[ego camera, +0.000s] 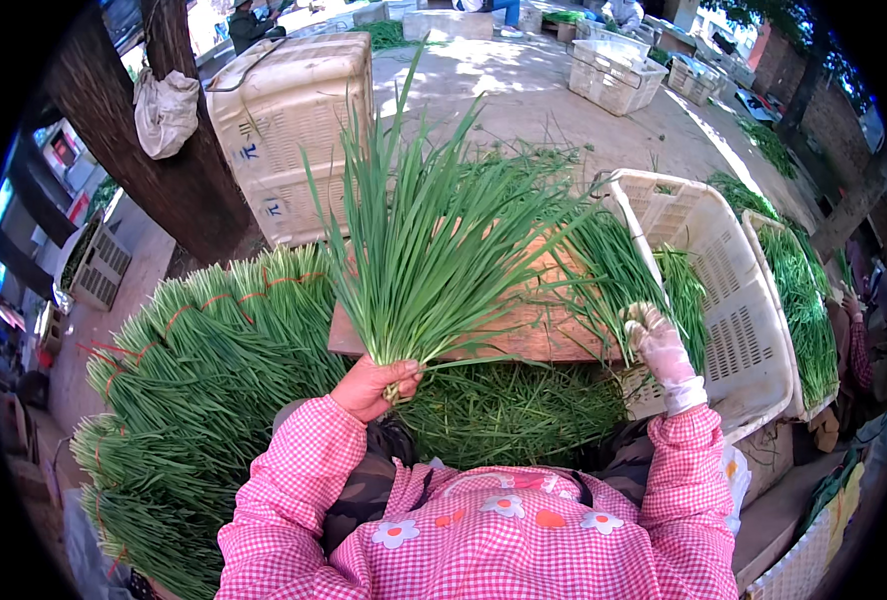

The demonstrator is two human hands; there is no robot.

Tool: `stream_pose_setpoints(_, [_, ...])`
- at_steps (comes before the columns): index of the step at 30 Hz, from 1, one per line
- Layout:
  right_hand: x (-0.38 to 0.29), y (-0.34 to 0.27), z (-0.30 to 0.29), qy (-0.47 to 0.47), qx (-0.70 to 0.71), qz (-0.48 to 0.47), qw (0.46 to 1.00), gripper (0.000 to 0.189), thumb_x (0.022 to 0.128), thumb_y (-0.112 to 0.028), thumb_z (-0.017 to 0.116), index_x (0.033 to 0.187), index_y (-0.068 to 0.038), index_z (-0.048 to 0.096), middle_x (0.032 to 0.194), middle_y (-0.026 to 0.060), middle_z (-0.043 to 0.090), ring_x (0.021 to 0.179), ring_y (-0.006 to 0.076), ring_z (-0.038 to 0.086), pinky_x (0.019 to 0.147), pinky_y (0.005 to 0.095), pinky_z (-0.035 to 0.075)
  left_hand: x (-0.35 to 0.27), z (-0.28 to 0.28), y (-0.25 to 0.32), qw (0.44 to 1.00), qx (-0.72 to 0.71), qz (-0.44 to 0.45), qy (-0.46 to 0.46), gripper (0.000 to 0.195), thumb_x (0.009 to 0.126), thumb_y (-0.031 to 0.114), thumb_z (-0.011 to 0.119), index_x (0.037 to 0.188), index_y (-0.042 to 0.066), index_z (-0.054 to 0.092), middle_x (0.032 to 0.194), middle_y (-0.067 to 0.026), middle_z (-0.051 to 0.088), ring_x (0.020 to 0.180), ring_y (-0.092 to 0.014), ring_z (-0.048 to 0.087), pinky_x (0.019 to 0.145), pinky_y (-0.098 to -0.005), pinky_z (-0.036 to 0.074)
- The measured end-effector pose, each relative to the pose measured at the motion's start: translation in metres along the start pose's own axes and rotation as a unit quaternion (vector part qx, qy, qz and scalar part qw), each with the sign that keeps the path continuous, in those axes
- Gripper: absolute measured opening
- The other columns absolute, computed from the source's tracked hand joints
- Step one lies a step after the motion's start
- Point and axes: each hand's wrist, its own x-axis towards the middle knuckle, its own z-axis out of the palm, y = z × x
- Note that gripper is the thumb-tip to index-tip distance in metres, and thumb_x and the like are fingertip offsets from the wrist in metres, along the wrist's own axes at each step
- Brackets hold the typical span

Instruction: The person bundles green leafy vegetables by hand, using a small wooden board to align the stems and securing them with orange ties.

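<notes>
My bare left hand (380, 386) grips a fanned bunch of long green leaves, seemingly garlic chives (413, 285), by its pale stem ends. The leaves spread up and away over a reddish wooden board (578, 341). My right hand (661, 349), in a whitish glove, is at the board's right edge, beside a pile of loose chives (612, 259). Its fingers are bent near the stem ends; whether they hold any is unclear. Left of the board, tied chive bundles (211, 375) are stacked in a curve with red ties.
A white plastic crate (736, 300) containing some chives stands right of the board, with another filled crate (792, 300) beyond it. Loose leaves (511, 420) lie below the board's near edge. Upended crates (293, 135) stand by a tree trunk (166, 165). People are farther off.
</notes>
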Motion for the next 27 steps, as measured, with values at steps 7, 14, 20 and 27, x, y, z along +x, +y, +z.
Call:
stream_pose_setpoints(7, [-0.054,-0.048,0.127,-0.510,-0.031,0.075,0.857,0.083,0.077,-0.033,0.068,0.136,0.002,0.020,0.131,0.0179,0.040,0.115,0.0242,0.046,0.094,0.0319,0.038,0.008,0.005,-0.002,0.999,-0.013,0.009,0.042,0.016,0.083,0.009,0.059,0.095,0.002,0.052,0.076,-0.0058,0.054,0.057,-0.010,0.047,0.051,-0.0227,0.038])
stream_pose_setpoints(14, [-0.010,-0.099,0.173,-0.242,0.444,0.212,0.836,0.016,0.084,-0.015,0.058,0.096,-0.009,0.050,0.081,-0.0027,0.054,0.062,0.0085,0.046,0.048,0.0200,0.034,0.014,0.006,-0.015,0.992,0.122,0.025,0.010,0.018,0.081,0.010,0.063,0.095,0.003,0.054,0.077,-0.0052,0.056,0.058,-0.009,0.048,0.051,-0.0210,0.039])
stream_pose_setpoints(20, [0.048,-0.056,0.105,-0.027,0.642,0.152,0.751,0.006,0.084,-0.006,0.050,0.090,-0.004,0.049,0.074,0.0001,0.051,0.055,0.0098,0.044,0.045,0.0207,0.035,0.010,0.008,-0.010,0.998,0.060,0.010,0.007,0.016,0.082,0.010,0.062,0.095,0.004,0.054,0.075,-0.0042,0.055,0.059,-0.008,0.048,0.051,-0.0207,0.039])
stream_pose_setpoints(27, [0.012,-0.051,0.050,-0.180,0.045,0.250,0.950,0.042,0.087,-0.022,0.054,0.124,-0.005,0.044,0.088,0.0024,0.059,0.071,0.0133,0.057,0.063,0.0265,0.047,0.021,0.012,-0.009,0.999,0.005,0.034,0.033,0.015,0.083,0.010,0.060,0.096,0.004,0.054,0.076,-0.0038,0.055,0.060,-0.009,0.050,0.051,-0.0204,0.040])
